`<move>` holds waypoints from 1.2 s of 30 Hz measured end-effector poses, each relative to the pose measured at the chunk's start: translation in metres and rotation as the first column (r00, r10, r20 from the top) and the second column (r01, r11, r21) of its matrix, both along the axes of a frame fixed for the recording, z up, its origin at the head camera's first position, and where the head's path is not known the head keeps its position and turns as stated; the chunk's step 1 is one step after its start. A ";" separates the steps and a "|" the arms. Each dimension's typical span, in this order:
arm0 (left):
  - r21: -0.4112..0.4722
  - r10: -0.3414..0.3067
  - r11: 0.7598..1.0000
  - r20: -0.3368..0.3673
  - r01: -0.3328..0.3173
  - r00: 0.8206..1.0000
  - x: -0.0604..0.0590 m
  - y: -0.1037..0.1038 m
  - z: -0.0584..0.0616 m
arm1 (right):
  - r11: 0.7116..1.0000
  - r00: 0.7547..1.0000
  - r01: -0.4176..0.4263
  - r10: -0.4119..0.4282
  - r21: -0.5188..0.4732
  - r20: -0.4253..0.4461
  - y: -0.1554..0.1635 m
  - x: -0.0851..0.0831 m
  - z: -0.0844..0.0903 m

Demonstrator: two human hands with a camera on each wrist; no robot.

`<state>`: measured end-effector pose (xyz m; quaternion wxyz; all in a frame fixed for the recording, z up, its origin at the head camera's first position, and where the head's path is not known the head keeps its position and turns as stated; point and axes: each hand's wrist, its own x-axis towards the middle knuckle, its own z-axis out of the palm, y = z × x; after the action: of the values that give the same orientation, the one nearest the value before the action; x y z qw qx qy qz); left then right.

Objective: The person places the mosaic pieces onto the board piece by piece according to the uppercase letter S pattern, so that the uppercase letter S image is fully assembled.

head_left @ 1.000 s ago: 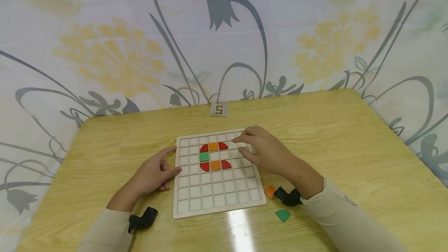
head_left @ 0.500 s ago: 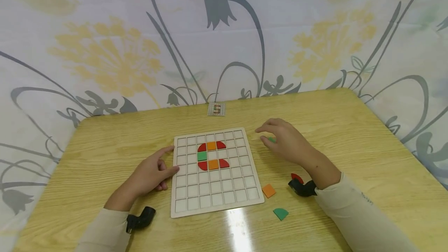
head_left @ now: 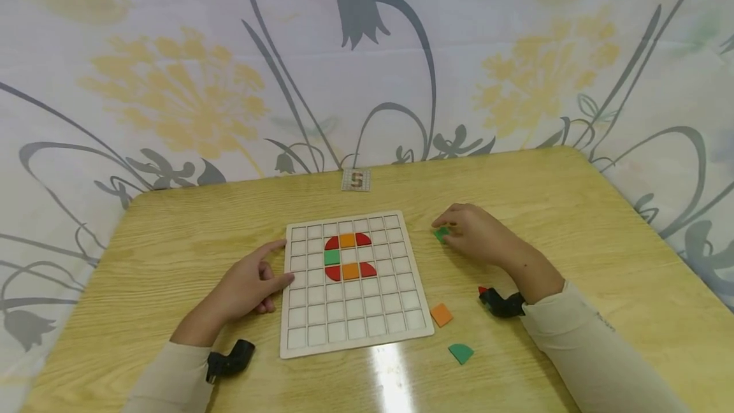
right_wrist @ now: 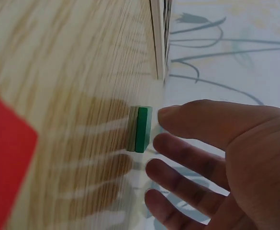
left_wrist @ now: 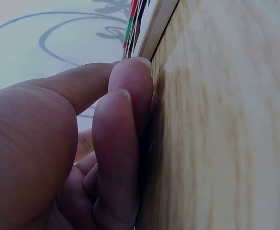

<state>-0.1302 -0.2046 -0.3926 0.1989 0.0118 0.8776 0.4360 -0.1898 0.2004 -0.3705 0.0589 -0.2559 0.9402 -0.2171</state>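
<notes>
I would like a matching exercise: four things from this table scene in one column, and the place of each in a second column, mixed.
1. left hand
2. right hand
3. orange square
4. small card

a. at the table's far edge
b. loose, right of the board's near corner
c. against the board's left edge
d. at a green piece right of the board

Pairs: 1-c, 2-d, 3-b, 4-a
</notes>
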 end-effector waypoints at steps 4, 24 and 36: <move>-0.009 0.002 1.000 -0.009 -0.002 1.000 0.000 0.000 0.001 | 1.000 1.000 -0.015 0.015 0.001 -0.001 0.002 0.000 -0.002; 0.021 0.008 1.000 0.004 -0.008 1.000 0.001 0.001 -0.001 | 0.999 1.000 -0.014 0.013 0.033 0.025 0.002 0.003 -0.003; 0.008 0.015 1.000 0.001 -0.015 1.000 0.001 0.002 0.001 | 0.999 1.000 -0.004 0.004 0.037 0.021 0.001 0.003 -0.004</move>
<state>-0.1289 -0.2030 -0.3918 0.1961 0.0059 0.8758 0.4409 -0.1865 0.2011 -0.3742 0.0739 -0.2544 0.9428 -0.2024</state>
